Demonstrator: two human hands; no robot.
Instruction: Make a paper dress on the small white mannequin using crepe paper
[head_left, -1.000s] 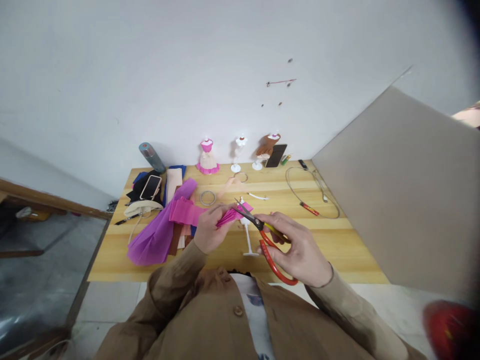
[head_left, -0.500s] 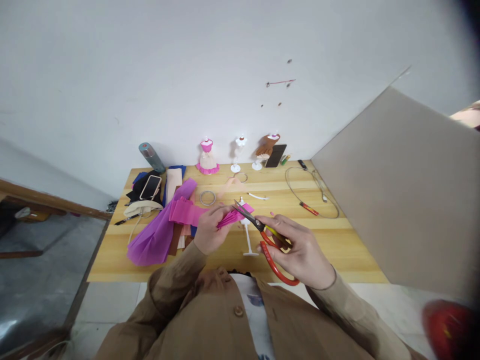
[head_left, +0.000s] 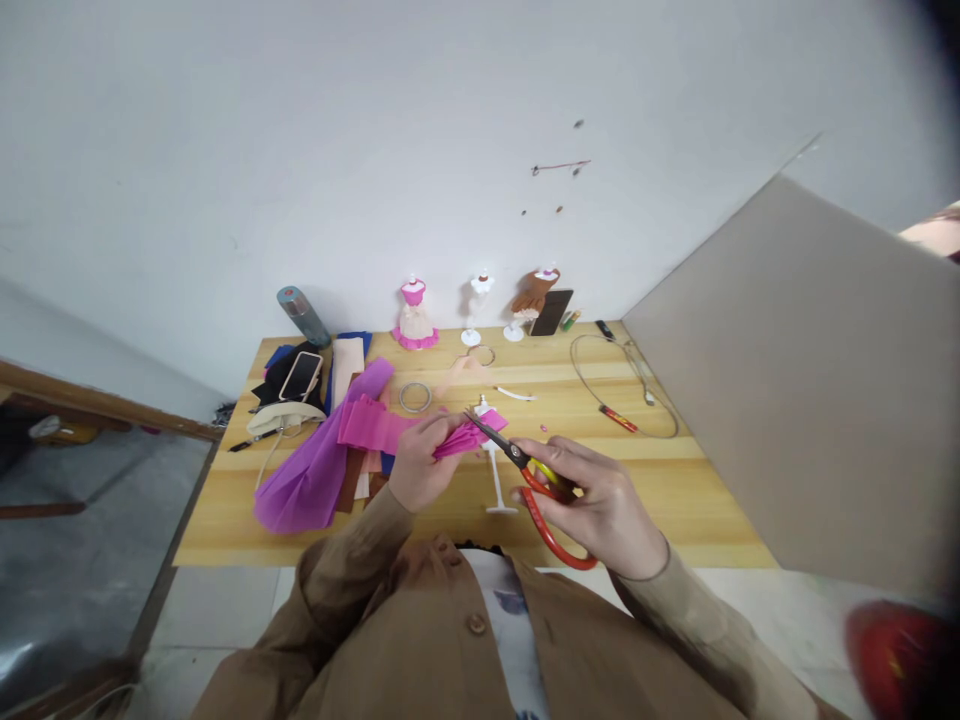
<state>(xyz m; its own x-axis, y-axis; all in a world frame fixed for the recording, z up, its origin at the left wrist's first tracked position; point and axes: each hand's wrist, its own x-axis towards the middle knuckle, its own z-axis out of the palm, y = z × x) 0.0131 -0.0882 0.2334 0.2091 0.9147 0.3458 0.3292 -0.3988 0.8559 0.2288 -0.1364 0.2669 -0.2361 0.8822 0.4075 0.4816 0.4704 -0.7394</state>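
Note:
Gathered pink crepe paper point(head_left: 379, 428) is pinched in my left hand point(head_left: 424, 462), its folded end sticking out to the right. My right hand point(head_left: 607, 500) grips scissors point(head_left: 559, 530) with red and yellow handles. Their dark blades lie at the folded end of the pink paper, tips close to my left fingers. Beneath the paper a small white mannequin stand point(head_left: 495, 480) lies on the table. A sheet of purple paper point(head_left: 315, 470) spreads to the left of my left hand.
Three small mannequins, one in a pink and cream dress point(head_left: 415, 318), stand along the wall. A bottle point(head_left: 304, 315), phone point(head_left: 301, 376) and pouch are at left on the wooden table point(head_left: 675, 500). A looped cable point(head_left: 577, 365) lies right, beside a grey panel point(head_left: 787, 370).
The scissor blades have moved closer together over the pink paper, and my right hand's grip has tightened slightly. My left hand has hardly moved.

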